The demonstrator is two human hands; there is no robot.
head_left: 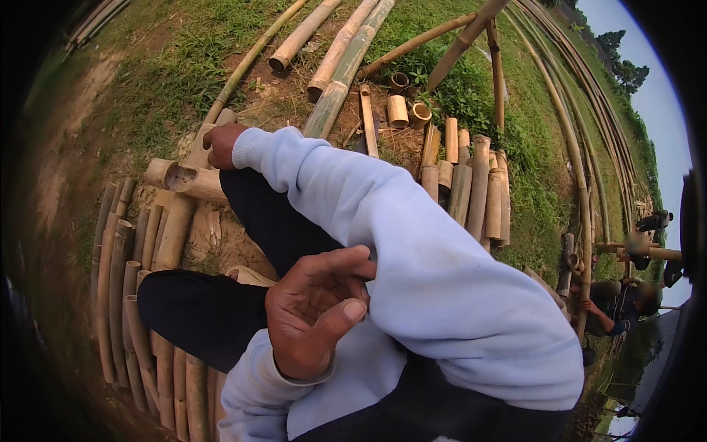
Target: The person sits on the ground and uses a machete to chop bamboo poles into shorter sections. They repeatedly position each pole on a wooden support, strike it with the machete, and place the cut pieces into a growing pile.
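My right arm (420,214), in a light blue sleeve, reaches across to the upper left. At its end my right hand (225,144) is closed, its fingers curled beside a pale bamboo piece (200,153); what they hold, if anything, is hidden. Just below lies a notched bamboo tube (202,183), crosswise on another bamboo length (177,230). My left hand (318,308) is raised over my lap, palm up. Its fingers are bent and its thumb stands apart, with nothing seen between them. The fingertips are right by the right sleeve and may touch it.
Bamboo poles (127,295) lie side by side at the left, under my leg. Cut bamboo pieces (479,177) stand or lie ahead, near short tubes (398,110) and long poles (342,81). A slanted bamboo frame (464,44) rises beyond. Another person (615,313) works far right.
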